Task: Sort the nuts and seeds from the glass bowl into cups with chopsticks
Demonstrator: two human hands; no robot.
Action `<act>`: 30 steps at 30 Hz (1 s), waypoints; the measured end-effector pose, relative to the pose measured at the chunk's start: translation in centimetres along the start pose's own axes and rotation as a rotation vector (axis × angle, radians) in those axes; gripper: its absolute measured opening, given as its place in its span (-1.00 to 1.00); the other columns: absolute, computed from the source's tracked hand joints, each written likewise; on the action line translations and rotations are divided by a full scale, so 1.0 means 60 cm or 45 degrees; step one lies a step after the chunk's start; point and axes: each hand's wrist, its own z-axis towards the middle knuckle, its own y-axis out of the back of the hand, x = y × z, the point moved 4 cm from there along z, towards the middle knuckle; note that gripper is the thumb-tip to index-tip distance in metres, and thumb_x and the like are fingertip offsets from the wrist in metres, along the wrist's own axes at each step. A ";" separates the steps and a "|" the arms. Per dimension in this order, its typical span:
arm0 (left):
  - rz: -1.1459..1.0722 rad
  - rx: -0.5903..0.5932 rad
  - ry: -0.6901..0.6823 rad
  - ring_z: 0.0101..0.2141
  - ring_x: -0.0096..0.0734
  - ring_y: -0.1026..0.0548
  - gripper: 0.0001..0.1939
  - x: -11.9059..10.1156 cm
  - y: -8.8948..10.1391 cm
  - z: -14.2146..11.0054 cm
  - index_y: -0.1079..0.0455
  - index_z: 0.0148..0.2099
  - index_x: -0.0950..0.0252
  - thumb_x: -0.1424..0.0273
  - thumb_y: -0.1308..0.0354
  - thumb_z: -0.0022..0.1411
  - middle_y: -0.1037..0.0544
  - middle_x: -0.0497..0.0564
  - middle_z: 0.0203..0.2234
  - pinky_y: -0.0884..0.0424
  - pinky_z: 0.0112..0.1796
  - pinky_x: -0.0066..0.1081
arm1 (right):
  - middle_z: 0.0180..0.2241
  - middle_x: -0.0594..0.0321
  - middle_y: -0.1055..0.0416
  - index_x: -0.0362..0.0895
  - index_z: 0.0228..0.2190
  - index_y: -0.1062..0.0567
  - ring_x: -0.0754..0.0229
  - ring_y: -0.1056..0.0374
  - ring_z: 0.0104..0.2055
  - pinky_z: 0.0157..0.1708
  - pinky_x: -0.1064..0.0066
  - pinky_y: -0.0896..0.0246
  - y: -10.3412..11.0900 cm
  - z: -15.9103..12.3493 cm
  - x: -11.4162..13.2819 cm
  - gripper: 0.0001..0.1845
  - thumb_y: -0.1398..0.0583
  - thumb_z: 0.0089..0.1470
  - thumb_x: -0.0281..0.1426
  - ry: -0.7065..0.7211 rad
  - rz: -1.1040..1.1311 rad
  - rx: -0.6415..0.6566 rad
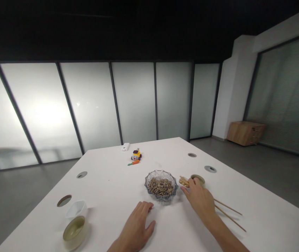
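Observation:
My right hand [200, 199] reaches across the right of the table, its thumb and fingers closed around a small white bowl [182, 187] that holds tan, stick-like pieces [183, 181]. Most of that bowl is hidden by the hand. Just behind my fingers stands an olive ceramic bowl [201, 180]. My left hand [138, 225] rests palm down at the table's front, fingers stretched and holding nothing. Between and beyond both hands sits a scalloped glass bowl [162, 198] full of striped sunflower seeds [161, 186].
Two chopsticks [230, 218] lie beside my right forearm. At the left stand a white square bowl [76, 209] and another olive bowl [72, 242]. Farther back are a yellow toy vehicle [136, 154], a toy carrot [135, 162] and a white box [125, 147]. Holes [64, 200] pierce the white table [107, 196].

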 end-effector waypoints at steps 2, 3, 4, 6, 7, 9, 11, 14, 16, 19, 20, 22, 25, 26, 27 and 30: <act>0.001 -0.001 -0.004 0.07 -0.13 -0.44 -0.55 0.001 -0.001 0.000 -0.31 0.16 0.18 0.51 -0.17 0.23 -0.50 0.09 0.03 -0.37 0.15 -0.18 | -0.12 -0.02 -0.46 -0.17 -0.13 -0.52 0.06 -0.50 -0.29 -0.38 0.31 -0.30 -0.004 0.004 -0.002 -0.72 -0.13 0.38 -0.23 -0.007 0.002 -0.011; 0.003 0.000 -0.005 0.07 -0.13 -0.44 -0.55 0.001 -0.001 0.000 -0.31 0.15 0.18 0.51 -0.18 0.23 -0.50 0.09 0.03 -0.37 0.15 -0.18 | -0.11 -0.03 -0.46 -0.18 -0.12 -0.53 0.04 -0.50 -0.27 -0.36 0.29 -0.30 -0.006 0.005 -0.003 -0.71 -0.12 0.38 -0.23 -0.008 0.011 -0.013; 0.006 0.003 -0.006 0.07 -0.13 -0.44 -0.55 0.002 -0.002 0.001 -0.31 0.15 0.18 0.51 -0.18 0.22 -0.50 0.09 0.03 -0.37 0.15 -0.17 | -0.11 -0.04 -0.46 -0.18 -0.11 -0.53 0.02 -0.50 -0.25 -0.34 0.28 -0.31 -0.008 0.007 -0.004 -0.70 -0.12 0.39 -0.23 -0.013 0.021 -0.014; 0.014 0.008 -0.004 0.08 -0.13 -0.43 -0.56 0.003 -0.003 0.001 -0.31 0.15 0.19 0.51 -0.18 0.23 -0.50 0.10 0.03 -0.36 0.16 -0.17 | -0.11 -0.04 -0.47 -0.19 -0.10 -0.53 0.00 -0.50 -0.23 -0.32 0.25 -0.31 -0.012 0.011 -0.006 -0.69 -0.12 0.39 -0.23 -0.016 0.030 -0.028; 0.018 0.010 -0.002 0.08 -0.13 -0.43 -0.56 0.003 -0.003 0.002 -0.31 0.16 0.19 0.51 -0.17 0.23 -0.50 0.10 0.03 -0.36 0.16 -0.17 | -0.10 -0.03 -0.47 -0.19 -0.10 -0.53 0.01 -0.50 -0.23 -0.31 0.25 -0.31 -0.013 0.012 -0.006 -0.69 -0.11 0.39 -0.22 -0.016 0.027 -0.042; 0.023 0.015 0.002 0.08 -0.13 -0.43 -0.56 0.003 -0.003 0.002 -0.31 0.16 0.20 0.51 -0.16 0.23 -0.50 0.10 0.04 -0.35 0.17 -0.17 | -0.11 -0.02 -0.49 -0.17 -0.12 -0.53 0.01 -0.50 -0.23 -0.31 0.26 -0.30 -0.016 0.015 -0.008 -0.69 -0.10 0.40 -0.22 -0.022 0.006 -0.075; 0.024 0.018 0.004 0.08 -0.13 -0.43 -0.55 0.003 -0.003 0.003 -0.31 0.16 0.20 0.51 -0.17 0.23 -0.50 0.10 0.03 -0.35 0.16 -0.17 | -0.14 0.00 -0.51 -0.15 -0.15 -0.52 0.02 -0.50 -0.24 -0.32 0.28 -0.27 -0.018 0.017 -0.010 -0.69 -0.09 0.41 -0.21 -0.028 -0.016 -0.101; 0.023 0.022 -0.001 0.08 -0.13 -0.43 -0.54 0.003 -0.003 0.003 -0.30 0.17 0.19 0.51 -0.18 0.22 -0.49 0.10 0.03 -0.36 0.16 -0.16 | -0.17 0.02 -0.51 -0.14 -0.18 -0.50 0.01 -0.50 -0.23 -0.32 0.30 -0.25 -0.017 0.019 -0.012 -0.71 -0.10 0.40 -0.20 -0.044 -0.028 -0.121; 0.030 0.026 -0.011 0.08 -0.12 -0.42 -0.53 0.004 -0.004 0.003 -0.29 0.17 0.19 0.52 -0.17 0.22 -0.49 0.10 0.04 -0.35 0.16 -0.16 | -0.18 0.01 -0.51 -0.15 -0.18 -0.49 -0.01 -0.51 -0.21 -0.31 0.30 -0.25 -0.012 0.019 -0.013 -0.71 -0.12 0.39 -0.19 -0.055 -0.020 -0.115; 0.042 0.025 -0.028 0.08 -0.11 -0.42 -0.53 0.008 -0.007 0.004 -0.29 0.16 0.20 0.53 -0.17 0.21 -0.49 0.10 0.04 -0.35 0.15 -0.15 | -0.18 -0.01 -0.50 -0.18 -0.17 -0.50 -0.02 -0.52 -0.23 -0.32 0.29 -0.23 0.004 0.015 -0.009 -0.68 -0.12 0.39 -0.18 -0.056 0.019 -0.123; 0.045 0.022 -0.033 0.08 -0.11 -0.42 -0.53 0.009 -0.008 0.004 -0.29 0.15 0.20 0.53 -0.17 0.20 -0.49 0.10 0.04 -0.36 0.15 -0.16 | -0.16 -0.01 -0.51 -0.17 -0.14 -0.50 -0.02 -0.53 -0.24 -0.34 0.30 -0.22 0.010 0.012 -0.005 -0.68 -0.11 0.40 -0.17 -0.051 0.036 -0.135; 0.051 0.019 -0.042 0.06 -0.11 -0.43 -0.51 0.010 -0.010 0.005 -0.29 0.15 0.19 0.53 -0.19 0.18 -0.49 0.10 0.03 -0.36 0.13 -0.16 | -0.14 0.02 -0.53 -0.13 -0.10 -0.51 0.00 -0.54 -0.28 -0.40 0.32 -0.18 0.019 0.002 0.007 -0.68 -0.07 0.42 -0.19 -0.026 0.059 -0.145; 0.060 0.013 -0.038 0.05 -0.13 -0.43 -0.50 0.005 -0.008 0.004 -0.29 0.17 0.18 0.52 -0.20 0.18 -0.50 0.08 0.02 -0.37 0.12 -0.19 | -0.19 0.11 -0.58 -0.09 -0.20 -0.53 0.04 -0.56 -0.34 -0.46 0.36 -0.11 0.020 -0.020 0.042 -0.71 -0.04 0.43 -0.29 0.129 0.062 -0.067; 0.063 0.000 -0.026 0.04 -0.14 -0.43 -0.51 0.002 -0.006 0.003 -0.29 0.16 0.18 0.52 -0.20 0.18 -0.50 0.07 0.02 -0.37 0.12 -0.20 | -0.23 0.14 -0.60 -0.08 -0.23 -0.54 0.05 -0.57 -0.35 -0.48 0.37 -0.09 0.018 -0.030 0.056 -0.73 -0.06 0.42 -0.31 0.199 0.070 -0.024; 0.073 0.000 -0.022 0.05 -0.14 -0.43 -0.53 -0.003 -0.004 0.002 -0.30 0.14 0.19 0.51 -0.21 0.19 -0.50 0.08 0.02 -0.36 0.12 -0.20 | -0.23 0.15 -0.62 -0.07 -0.23 -0.54 0.04 -0.58 -0.35 -0.47 0.37 -0.09 0.018 -0.040 0.071 -0.74 -0.07 0.41 -0.34 0.261 0.081 0.000; 0.124 0.005 -0.032 0.06 -0.15 -0.43 -0.57 -0.015 0.002 -0.004 -0.31 0.14 0.21 0.49 -0.21 0.24 -0.50 0.08 0.04 -0.36 0.13 -0.21 | -0.27 0.16 -0.66 -0.06 -0.25 -0.56 0.05 -0.59 -0.35 -0.44 0.36 -0.10 0.016 -0.070 0.111 -0.72 -0.05 0.41 -0.39 0.421 0.123 0.074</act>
